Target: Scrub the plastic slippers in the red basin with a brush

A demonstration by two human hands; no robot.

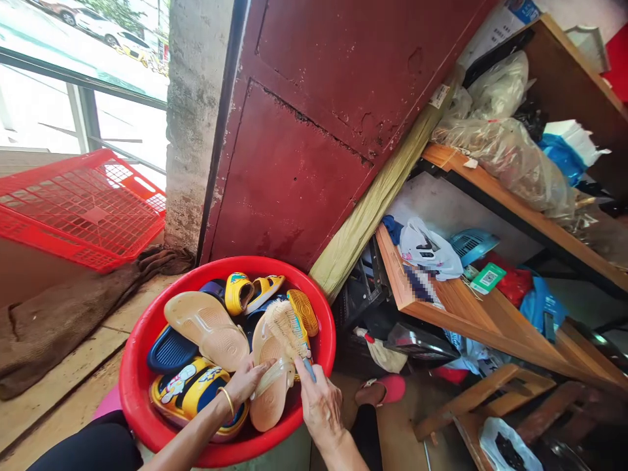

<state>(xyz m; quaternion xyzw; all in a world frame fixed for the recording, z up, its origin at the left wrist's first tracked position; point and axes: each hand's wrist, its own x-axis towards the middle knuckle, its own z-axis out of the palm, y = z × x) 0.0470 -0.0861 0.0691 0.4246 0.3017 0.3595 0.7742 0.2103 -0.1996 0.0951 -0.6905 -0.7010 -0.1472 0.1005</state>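
A red basin [131, 399] holds several slippers. My left hand [246, 379], with a gold bangle at the wrist, grips a beige flip-flop [271, 405] by its clear strap. In my right hand [321, 402] is the blue handle of a brush [287, 327], whose pale bristles lie over the upper part of that flip-flop's sole. Another beige flip-flop [209, 327] rests to the left. Yellow slippers with cartoon figures [196, 392] sit at the near left of the basin, a dark blue slipper [173, 350] beside them, and small yellow slippers [240, 292] at the far rim.
Behind the basin stands a dark red metal door [289, 176]. A red plastic crate [93, 209] and a brown cloth [63, 320] are at the left. Wooden shelves [490, 307] with bags fill the right, above a wooden stool [485, 399]. A foot in a pink slipper [392, 388] shows right of the basin.
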